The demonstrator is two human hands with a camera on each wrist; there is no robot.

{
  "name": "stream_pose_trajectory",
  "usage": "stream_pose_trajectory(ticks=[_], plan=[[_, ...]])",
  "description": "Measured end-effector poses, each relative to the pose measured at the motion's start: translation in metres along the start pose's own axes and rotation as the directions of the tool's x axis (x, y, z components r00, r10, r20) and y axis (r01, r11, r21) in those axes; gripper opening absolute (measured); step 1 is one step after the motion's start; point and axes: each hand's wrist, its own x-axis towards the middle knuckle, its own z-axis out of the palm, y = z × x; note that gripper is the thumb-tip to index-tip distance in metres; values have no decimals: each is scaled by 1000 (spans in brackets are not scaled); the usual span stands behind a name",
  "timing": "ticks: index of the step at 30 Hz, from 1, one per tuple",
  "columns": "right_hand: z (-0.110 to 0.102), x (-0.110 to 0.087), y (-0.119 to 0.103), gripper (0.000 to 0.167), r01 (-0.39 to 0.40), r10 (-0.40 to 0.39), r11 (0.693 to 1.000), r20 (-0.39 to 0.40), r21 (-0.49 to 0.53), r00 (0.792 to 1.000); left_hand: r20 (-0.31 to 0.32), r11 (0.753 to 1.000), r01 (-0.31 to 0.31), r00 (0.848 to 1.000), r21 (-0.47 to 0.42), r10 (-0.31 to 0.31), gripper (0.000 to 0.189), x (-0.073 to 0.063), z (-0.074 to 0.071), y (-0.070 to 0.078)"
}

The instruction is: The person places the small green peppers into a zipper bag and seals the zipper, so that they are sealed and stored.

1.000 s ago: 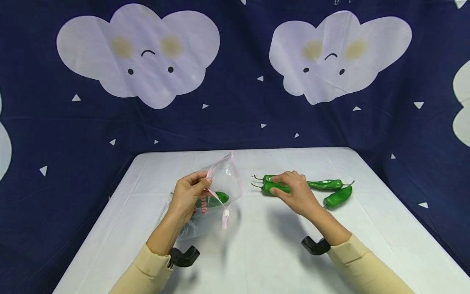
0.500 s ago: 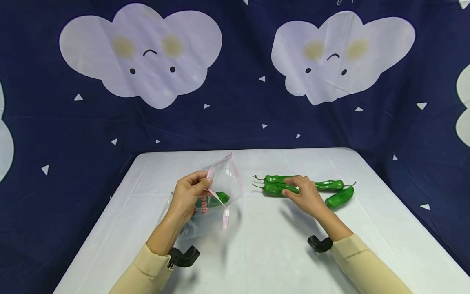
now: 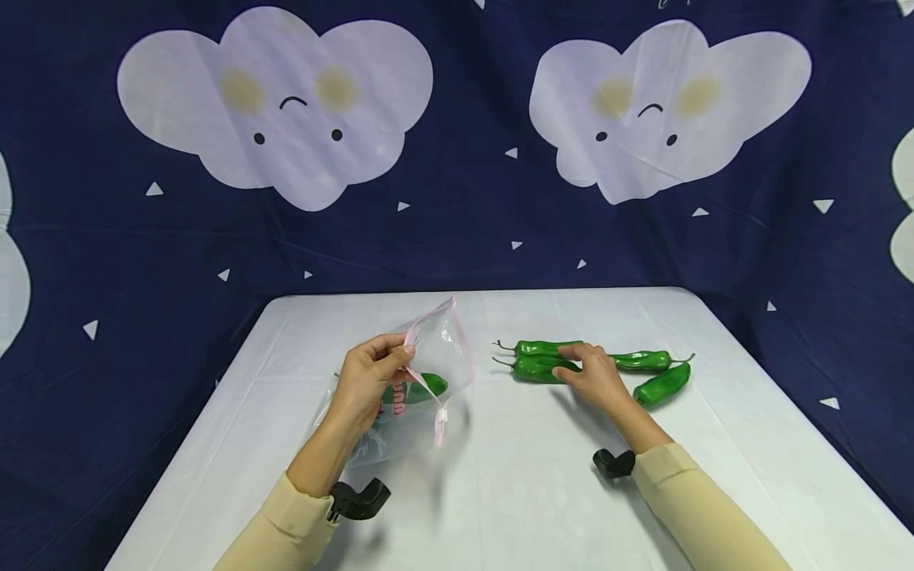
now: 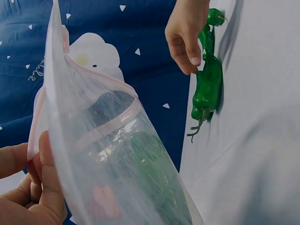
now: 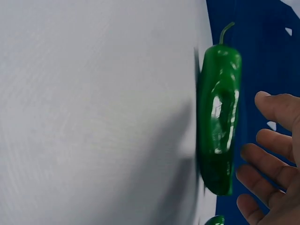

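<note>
My left hand [image 3: 364,377] pinches the pink zip edge of a clear zip bag [image 3: 441,345], whose mouth gapes to the right. Inside the bag lies a green pepper [image 3: 427,386], seen blurred through the plastic in the left wrist view. Over the table my right hand [image 3: 594,377] hovers with thumb and fingers apart, above the near long green pepper [image 3: 534,368]. The right wrist view has a gap between the fingers [image 5: 265,161] and the pepper [image 5: 220,117]. Another long pepper [image 3: 540,348] lies just behind, partly covered by the hand.
To the right of the right hand lie a slim pepper [image 3: 641,361] and a shorter pepper [image 3: 662,385] set at an angle. All rest on a white-covered table [image 3: 485,492]. Behind it hangs a dark blue cloth [image 3: 471,222] with cloud prints.
The right hand has shifted a little to the right along the peppers, uncovering more of the near one. The left hand and bag stay practically still.
</note>
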Motion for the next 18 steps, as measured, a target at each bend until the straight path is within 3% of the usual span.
stream_pose_trajectory(ticks=[18], plan=[[10, 9, 19, 45, -37, 38, 999, 43, -17, 998, -13, 1000, 27, 1000, -6, -27, 28, 0, 2, 1]])
